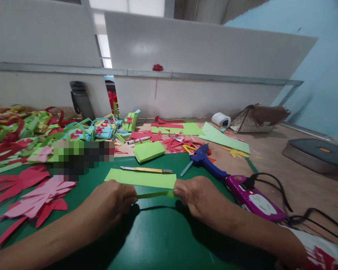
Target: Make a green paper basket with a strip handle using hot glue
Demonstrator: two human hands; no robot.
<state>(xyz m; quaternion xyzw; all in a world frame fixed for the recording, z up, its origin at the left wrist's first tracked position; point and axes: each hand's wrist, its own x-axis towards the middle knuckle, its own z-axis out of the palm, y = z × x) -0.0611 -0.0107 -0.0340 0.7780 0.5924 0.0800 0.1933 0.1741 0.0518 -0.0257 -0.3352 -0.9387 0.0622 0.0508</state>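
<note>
A narrow green paper strip (155, 194) is stretched between my two hands, a little above the green cutting mat (157, 240). My left hand (116, 197) pinches one end; my right hand (195, 195) pinches the other. Just behind them a flat light-green paper piece (141, 180) lies on the mat. A yellow utility knife (146, 170) rests along its far edge. Farther back sits a folded light-green paper piece (149, 151). To the right of my right hand lies a blue glue gun (207, 161) with a glue stick beside it.
A purple power strip (255, 198) with black cables is at right. Pink and red paper petals (42, 195) lie at left, below a heap of paper bags (30, 131). At the back stand a dark bottle (82, 101), a handbag (259, 118) and a grey case (318, 153).
</note>
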